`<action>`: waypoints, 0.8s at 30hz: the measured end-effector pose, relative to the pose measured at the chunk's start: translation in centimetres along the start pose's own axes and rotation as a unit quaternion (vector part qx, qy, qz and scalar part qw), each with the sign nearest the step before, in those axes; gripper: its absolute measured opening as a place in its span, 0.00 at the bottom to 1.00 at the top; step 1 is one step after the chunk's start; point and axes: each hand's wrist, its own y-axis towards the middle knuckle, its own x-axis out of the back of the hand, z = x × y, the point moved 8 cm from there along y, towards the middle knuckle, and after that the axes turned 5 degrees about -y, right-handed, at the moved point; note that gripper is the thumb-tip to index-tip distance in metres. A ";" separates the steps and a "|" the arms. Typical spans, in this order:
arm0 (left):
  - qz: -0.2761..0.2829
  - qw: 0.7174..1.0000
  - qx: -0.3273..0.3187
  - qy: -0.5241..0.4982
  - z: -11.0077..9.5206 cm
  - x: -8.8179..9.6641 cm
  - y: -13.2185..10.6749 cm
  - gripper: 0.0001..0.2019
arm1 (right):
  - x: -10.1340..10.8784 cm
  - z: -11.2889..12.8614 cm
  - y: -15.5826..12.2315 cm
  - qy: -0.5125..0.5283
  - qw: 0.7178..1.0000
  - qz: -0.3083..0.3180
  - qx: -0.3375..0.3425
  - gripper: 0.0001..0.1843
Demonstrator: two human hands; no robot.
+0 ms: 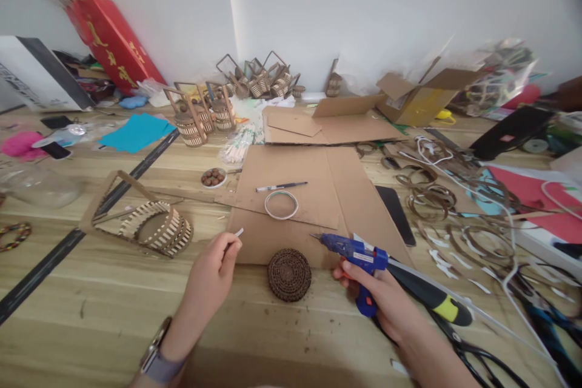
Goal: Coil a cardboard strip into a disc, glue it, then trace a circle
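My right hand (379, 291) grips a blue hot glue gun (354, 251), whose nozzle points left over the cardboard. Between the closed fingertips of my left hand (220, 264) is a small white strip (239, 232), its end sticking out to the upper right. On the table between both hands lies a round, dark brown coiled disc (290, 274), touched by neither. A pale ring (281, 205) rests farther back on the cardboard sheet (291, 163), with a pen (282, 187) just behind it. Left of my left hand, a small woven basket with a handle (157, 227) lies on its side.
A dish of brown balls (213, 177) stands left of the cardboard. Small baskets (191, 127) line the back. To the right lie a black-and-yellow handled tool (436, 300), large scissors (473, 351), brown strip rings (427, 200), a phone (395, 215) and a white cable (511, 267).
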 end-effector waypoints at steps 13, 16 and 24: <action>0.005 0.991 0.103 0.081 2.8 0.8 -0.7 0.16 | -0.2 0.0 0.0 0.006 1.000 0.012 0.006 0.27; 0.036 0.990 0.107 0.081 3.0 0.1 -1.5 0.16 | -0.2 0.0 0.1 -0.007 1.000 0.015 0.012 0.26; 0.029 0.987 0.072 0.143 4.2 1.1 -3.1 0.18 | -0.1 -0.4 0.2 -0.009 1.000 0.014 0.019 0.25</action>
